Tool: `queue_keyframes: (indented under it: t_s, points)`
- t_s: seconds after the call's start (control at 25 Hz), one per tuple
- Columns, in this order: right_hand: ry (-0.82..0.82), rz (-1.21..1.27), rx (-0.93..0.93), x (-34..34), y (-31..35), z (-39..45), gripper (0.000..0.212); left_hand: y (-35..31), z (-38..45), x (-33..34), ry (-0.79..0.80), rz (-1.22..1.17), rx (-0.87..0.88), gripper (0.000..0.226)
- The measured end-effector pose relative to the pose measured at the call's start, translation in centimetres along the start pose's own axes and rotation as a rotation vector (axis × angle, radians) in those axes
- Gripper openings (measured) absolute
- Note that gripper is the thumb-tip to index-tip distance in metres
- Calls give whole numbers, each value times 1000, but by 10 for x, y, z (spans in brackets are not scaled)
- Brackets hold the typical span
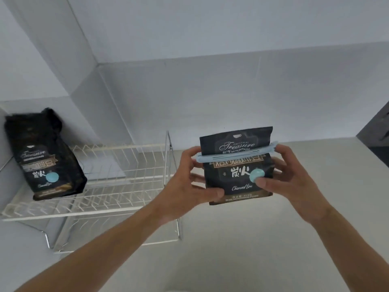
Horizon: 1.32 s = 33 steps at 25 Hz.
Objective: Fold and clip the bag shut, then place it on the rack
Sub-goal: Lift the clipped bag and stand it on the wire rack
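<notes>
A black coffee bag (235, 182) with white and gold lettering is held upright above the counter, right of centre. A long light-blue clip (233, 157) lies across its upper part, with the bag's top sticking up above it. My left hand (189, 182) grips the bag's left side, fingers at the clip's left end and thumb on the bag's lower front. My right hand (288, 178) holds the right side, thumb on the front, fingers near the clip's right end. The white wire rack (126, 186) stands to the left.
A second black coffee bag (44, 157), unclipped, stands on the rack's left end against the wall corner. The rack's right part shows bare wires. The pale counter (252, 249) runs under my arms. A dark object (379, 127) sits at the far right edge.
</notes>
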State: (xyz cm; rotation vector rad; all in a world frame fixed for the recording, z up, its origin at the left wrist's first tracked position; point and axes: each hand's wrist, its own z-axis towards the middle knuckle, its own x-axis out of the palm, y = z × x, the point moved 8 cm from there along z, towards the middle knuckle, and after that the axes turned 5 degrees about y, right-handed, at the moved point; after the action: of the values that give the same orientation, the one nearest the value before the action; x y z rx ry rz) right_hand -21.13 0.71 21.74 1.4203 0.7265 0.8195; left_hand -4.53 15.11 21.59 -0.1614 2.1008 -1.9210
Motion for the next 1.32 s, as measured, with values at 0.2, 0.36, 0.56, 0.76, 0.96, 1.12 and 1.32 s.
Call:
queue_keyframes:
  t_s: [0.2, 0.36, 0.56, 0.76, 0.96, 1.12, 1.32]
  points:
    - [27, -19, -126, 83, 65, 46, 59, -61, -25, -96, -29, 35, 129, 92]
    - [41, -1, -120, 149, 65, 80, 61, -62, -46, -168, -85, 85, 145, 88]
    - [85, 25, -45, 232, 28, 118, 61, -27, -80, -248, -164, 83, 99, 73]
    - [95, 30, 52, 261, -12, 134, 55, 4, -94, -272, -208, 95, 41, 71]
    - [93, -45, 206, 277, -51, 132, 50, 40, -101, -277, -194, 59, -90, 70]
    - [125, -192, 316, 283, -66, 134, 52, 64, -102, -277, -141, 106, -230, 72]
    - [150, -303, 407, 288, -74, 138, 53, 77, -97, -280, -93, 215, -321, 77]
